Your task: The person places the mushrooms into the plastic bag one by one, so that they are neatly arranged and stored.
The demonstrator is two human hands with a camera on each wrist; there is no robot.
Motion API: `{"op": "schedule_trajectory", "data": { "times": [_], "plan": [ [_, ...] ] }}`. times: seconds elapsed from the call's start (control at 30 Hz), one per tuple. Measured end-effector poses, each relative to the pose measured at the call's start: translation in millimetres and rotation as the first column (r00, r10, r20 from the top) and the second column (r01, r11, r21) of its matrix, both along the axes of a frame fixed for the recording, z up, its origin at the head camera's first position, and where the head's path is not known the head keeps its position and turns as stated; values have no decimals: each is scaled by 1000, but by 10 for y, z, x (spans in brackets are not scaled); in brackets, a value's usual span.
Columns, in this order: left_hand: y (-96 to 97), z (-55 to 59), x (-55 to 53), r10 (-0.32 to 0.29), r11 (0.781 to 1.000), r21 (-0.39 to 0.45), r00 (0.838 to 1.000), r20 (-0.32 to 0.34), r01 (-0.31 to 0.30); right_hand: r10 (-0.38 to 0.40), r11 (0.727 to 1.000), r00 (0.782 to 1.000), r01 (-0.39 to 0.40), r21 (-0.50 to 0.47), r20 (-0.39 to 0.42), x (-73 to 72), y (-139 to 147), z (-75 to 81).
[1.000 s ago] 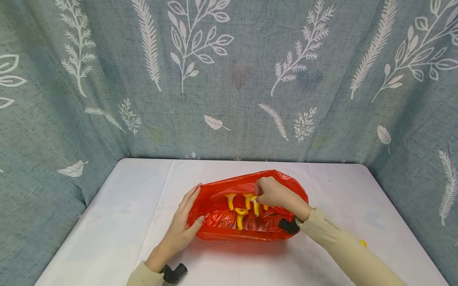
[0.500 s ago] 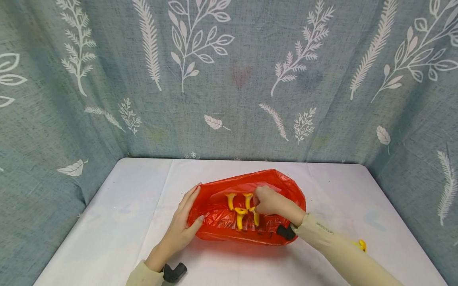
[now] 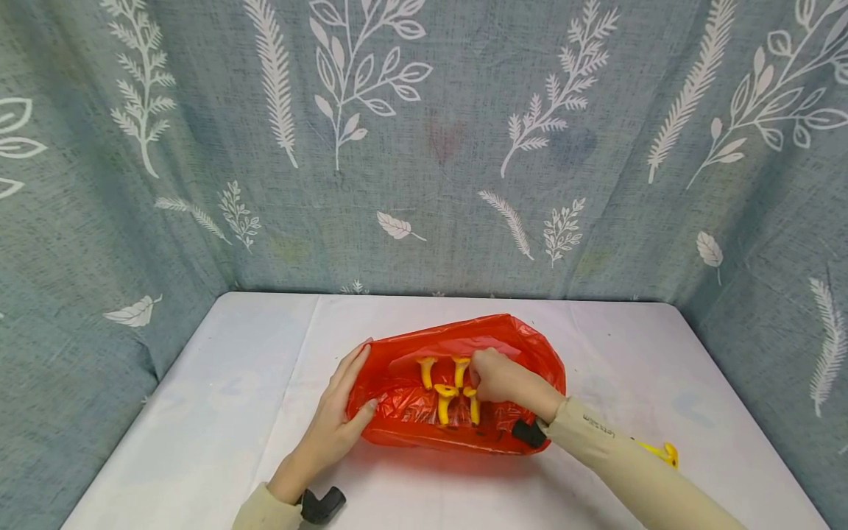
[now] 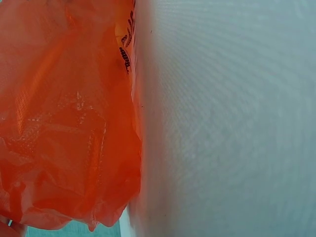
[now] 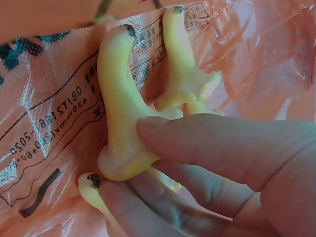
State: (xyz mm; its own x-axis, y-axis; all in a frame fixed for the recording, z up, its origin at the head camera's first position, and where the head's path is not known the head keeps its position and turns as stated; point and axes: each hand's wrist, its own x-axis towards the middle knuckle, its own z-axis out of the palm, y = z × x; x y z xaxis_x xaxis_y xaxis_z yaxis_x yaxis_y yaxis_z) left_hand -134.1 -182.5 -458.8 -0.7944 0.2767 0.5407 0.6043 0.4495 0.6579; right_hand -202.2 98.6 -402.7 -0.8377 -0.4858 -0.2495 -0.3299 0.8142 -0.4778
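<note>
A red plastic bag [image 3: 424, 437] lies with its mouth wide on the white table, and several yellow chanterelle mushrooms [image 3: 445, 406] rest inside. My left hand [image 3: 334, 419] holds the bag's left rim, thumb inside and fingers along the outside. In the left wrist view the bag's side [image 4: 74, 123] fills the left half. My right hand [image 3: 500, 377] reaches into the bag's right part. Up close, its thumb and fingers pinch a chanterelle [image 5: 116, 94] near the cap. Another chanterelle [image 5: 178, 59] lies behind that one, and a dark-tipped stem [image 5: 90, 187] shows by the fingertips.
On the white table [image 3: 265, 353], one more yellow chanterelle [image 3: 668, 455] lies at the right, partly hidden by the right sleeve. A grey-green curtain [image 3: 424, 243] with white leaf prints surrounds the table at the back and sides.
My right hand has lowered deeper into the bag. The chanterelle near its fingertips now sits closer to the front. The sleeve has shifted left, uncovering more of the chanterelle on the table.
</note>
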Motion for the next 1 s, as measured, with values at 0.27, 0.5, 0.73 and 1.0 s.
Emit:
{"op": "schedule_trajectory", "data": {
  "times": [0.27, 0.5, 0.73, 1.0],
  "plan": [
    [-9, -7, -5, -4, 1000, 1, 1000, -13, 4, 3, 1000, 999, -2, 16, -52, 18, 6, -15],
    [-5, -9, -18, -12, 1000, 11, 999, -40, 12, 24, 1000, 998, -23, 20, -51, 17, 10, 11],
    [-5, -3, -13, -11, 1000, 15, 999, -32, 12, 35, 999, 998, -33, 27, -58, 16, 25, 25],
    [9, 0, -5, -9, 1000, 12, 1000, -17, 9, 33, 999, 998, -31, 43, -49, 23, 49, 60]
  ]
}}
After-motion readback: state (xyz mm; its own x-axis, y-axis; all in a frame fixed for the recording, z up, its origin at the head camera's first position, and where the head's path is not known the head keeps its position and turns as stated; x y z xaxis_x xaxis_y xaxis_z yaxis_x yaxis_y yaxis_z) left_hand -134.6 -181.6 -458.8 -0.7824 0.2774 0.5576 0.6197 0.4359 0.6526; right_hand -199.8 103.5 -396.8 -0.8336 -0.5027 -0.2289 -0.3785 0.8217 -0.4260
